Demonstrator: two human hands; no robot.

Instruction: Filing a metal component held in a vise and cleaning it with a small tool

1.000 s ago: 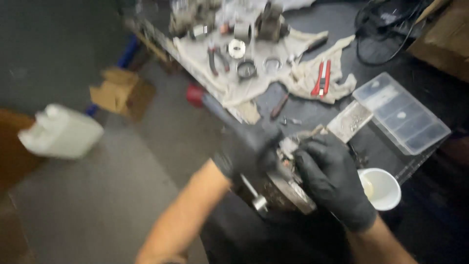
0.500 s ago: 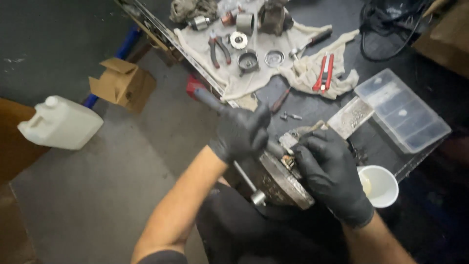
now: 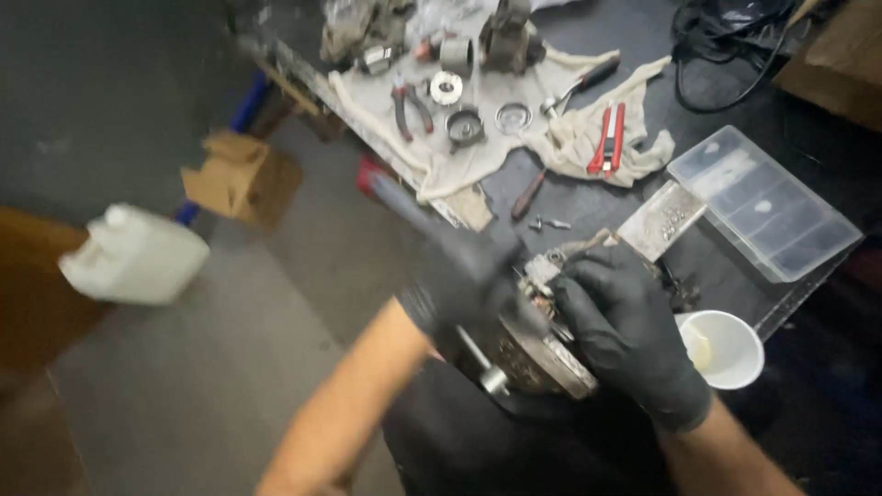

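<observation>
Metal part [image 3: 533,354] — cup [image 3: 726,347], organizer box [image 3: 764,204] near.

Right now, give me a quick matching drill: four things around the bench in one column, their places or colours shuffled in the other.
Things:
1. jug
2. cup
3. cutters
4. organiser

Descriptions:
A. red handles, on the cloth
B. clear plastic, at the right end of the bench
C. white, on the floor to the left
D. white, just right of the right hand

Pairs: 1-C, 2-D, 3-A, 4-B
</observation>
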